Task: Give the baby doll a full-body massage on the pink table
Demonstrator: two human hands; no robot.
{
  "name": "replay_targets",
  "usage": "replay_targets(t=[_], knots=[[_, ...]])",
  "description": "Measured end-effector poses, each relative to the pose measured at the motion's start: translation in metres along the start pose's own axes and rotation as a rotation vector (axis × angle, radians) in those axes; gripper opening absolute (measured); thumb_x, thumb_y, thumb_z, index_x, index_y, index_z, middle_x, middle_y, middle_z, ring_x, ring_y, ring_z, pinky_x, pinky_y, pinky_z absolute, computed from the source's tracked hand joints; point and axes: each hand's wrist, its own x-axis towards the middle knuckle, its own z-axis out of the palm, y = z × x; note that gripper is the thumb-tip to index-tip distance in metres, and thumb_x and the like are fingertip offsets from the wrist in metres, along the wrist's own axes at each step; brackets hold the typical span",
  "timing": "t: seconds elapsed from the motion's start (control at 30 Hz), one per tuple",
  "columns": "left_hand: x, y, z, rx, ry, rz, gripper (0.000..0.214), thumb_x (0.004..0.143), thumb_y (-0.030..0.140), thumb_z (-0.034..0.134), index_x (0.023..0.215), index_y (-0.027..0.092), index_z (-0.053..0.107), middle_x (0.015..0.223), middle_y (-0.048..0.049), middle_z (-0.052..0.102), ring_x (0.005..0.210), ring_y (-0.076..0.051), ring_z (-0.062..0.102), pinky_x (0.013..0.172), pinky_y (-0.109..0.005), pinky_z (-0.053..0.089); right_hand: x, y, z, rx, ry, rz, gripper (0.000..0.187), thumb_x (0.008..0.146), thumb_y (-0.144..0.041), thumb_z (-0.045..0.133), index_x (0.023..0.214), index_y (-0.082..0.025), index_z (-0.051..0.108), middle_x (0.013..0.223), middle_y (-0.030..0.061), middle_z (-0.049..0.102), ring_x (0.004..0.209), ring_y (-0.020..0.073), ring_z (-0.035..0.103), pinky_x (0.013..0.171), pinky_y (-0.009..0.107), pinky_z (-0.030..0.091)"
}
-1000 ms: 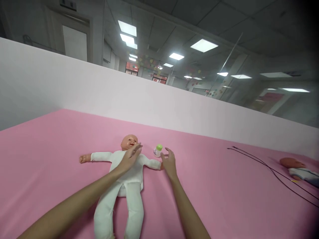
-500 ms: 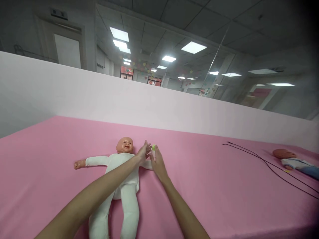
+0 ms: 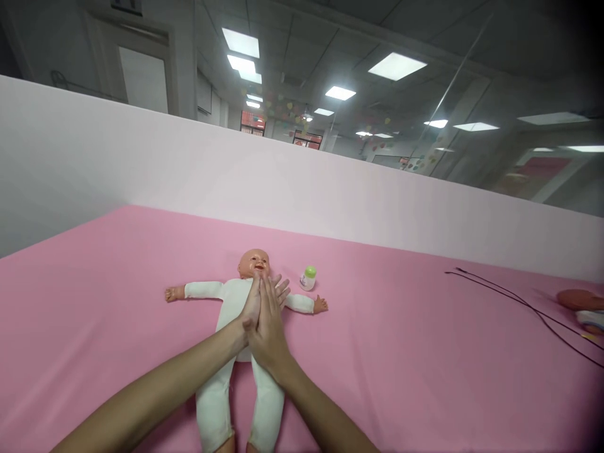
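Observation:
A baby doll [image 3: 233, 306] with a white cloth body lies face up on the pink padded surface, arms spread wide. Over its chest, my left hand [image 3: 251, 307] and my right hand [image 3: 270, 327] are pressed palm to palm. Fingers on both are stretched out, and I see no object between them. My hands cover part of the doll's torso; whether they touch it I cannot tell. Just above the doll's arm on the right stands a small clear bottle [image 3: 307, 280] with a green cap, apart from my hands.
Thin black cables [image 3: 512, 294] run across the pink surface [image 3: 401, 352] on the right. A second doll [image 3: 578, 300] is partly cut off at the right edge. A white raised wall [image 3: 302, 189] borders the far side, with glass above it.
My hands have come from beside the small bottle to over the doll's chest and are now pressed together. The bottle, mostly hidden before, shows fully. The view has shifted slightly.

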Motion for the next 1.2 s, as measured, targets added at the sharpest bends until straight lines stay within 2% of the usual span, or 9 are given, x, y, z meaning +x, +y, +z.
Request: replay_targets(t=[0.17,0.33,0.43,0.53,0.67,0.77,0.97,1.1,1.2], knots=[[-0.012,0.02,-0.032,0.35,-0.106,-0.076,0.082,0.094,0.081,0.028,0.147,0.026,0.057,0.159,-0.0105,0.048,0.152,-0.031,0.035,0.125,-0.048,0.027,0.014,0.039,-0.008,-0.057,-0.026,0.154,0.076,0.104,-0.066,0.024,0.163,-0.018,0.027,0.169,0.0107,0.029,0.157,0.0264,0.025,0.127,0.05,0.025],[-0.021,0.069,-0.109,1.268,0.019,0.162,0.07,0.103,0.065,0.03,0.153,0.02,0.049,0.164,-0.0109,0.039,0.155,-0.031,0.029,0.129,-0.048,0.017,-0.007,0.098,-0.026,-0.346,-0.354,0.221,0.074,0.105,-0.061,0.027,0.158,-0.01,0.037,0.164,0.0181,0.037,0.155,0.0313,0.03,0.127,0.058,0.016],[-0.029,0.088,-0.158,1.801,0.055,0.183,0.063,0.103,0.055,0.038,0.146,0.014,0.056,0.163,-0.0189,0.038,0.154,-0.04,0.026,0.124,-0.061,0.02,-0.021,0.114,-0.043,-0.59,-0.354,0.276,0.065,0.106,-0.052,0.033,0.151,-0.007,0.048,0.157,0.0223,0.047,0.15,0.0363,0.038,0.125,0.063,0.014],[-0.033,0.092,-0.178,2.093,0.06,0.326,0.05,0.105,0.046,0.035,0.127,0.019,0.07,0.159,-0.0182,0.046,0.153,-0.043,0.027,0.12,-0.069,0.021,-0.02,0.116,-0.054,-0.696,-0.303,0.327,0.065,0.105,-0.051,0.039,0.149,-0.004,0.05,0.155,0.0256,0.047,0.15,0.0409,0.036,0.124,0.064,0.012],[-0.025,0.076,-0.163,2.047,0.043,0.324,0.061,0.107,0.051,0.03,0.154,0.017,0.046,0.163,-0.0169,0.039,0.153,-0.035,0.032,0.121,-0.056,0.03,-0.01,0.103,-0.043,-0.479,-0.399,0.242,0.069,0.105,-0.055,0.034,0.16,-0.012,0.035,0.166,0.0161,0.033,0.155,0.032,0.029,0.125,0.051,0.023],[-0.02,0.07,-0.156,2.051,-0.068,0.305,0.066,0.107,0.054,0.028,0.159,0.015,0.037,0.163,-0.0161,0.04,0.151,-0.03,0.037,0.123,-0.051,0.027,-0.007,0.101,-0.036,-0.468,-0.434,0.218,0.062,0.106,-0.05,0.031,0.155,-0.014,0.042,0.161,0.0143,0.044,0.15,0.0294,0.038,0.125,0.049,0.024],[-0.042,0.121,-0.195,2.201,0.314,0.272,0.047,0.101,0.043,0.038,0.132,0.017,0.062,0.143,-0.0196,0.062,0.134,-0.039,0.053,0.112,-0.059,0.033,-0.021,0.141,-0.09,-0.676,-0.131,0.437,0.05,0.103,-0.038,0.033,0.13,-0.008,0.063,0.14,0.0245,0.062,0.137,0.0376,0.05,0.112,0.054,0.035],[-0.061,0.154,-0.208,2.005,0.374,0.101,0.039,0.096,0.053,0.045,0.095,0.02,0.067,0.097,-0.0118,0.074,0.088,-0.03,0.067,0.074,-0.037,0.047,-0.027,0.161,-0.119,-0.48,-0.013,0.643,0.043,0.092,-0.057,0.055,0.097,-0.016,0.069,0.102,0.0198,0.074,0.107,0.0369,0.066,0.09,0.046,0.05],[-0.065,0.159,-0.197,1.774,0.43,0.121,0.034,0.085,0.055,0.062,0.095,0.023,0.067,0.09,-0.0052,0.074,0.08,-0.026,0.066,0.063,-0.031,0.044,-0.026,0.158,-0.117,-0.194,0.019,0.749,0.048,0.074,-0.063,0.075,0.092,-0.02,0.063,0.085,0.0106,0.074,0.084,0.0314,0.07,0.071,0.04,0.054]])
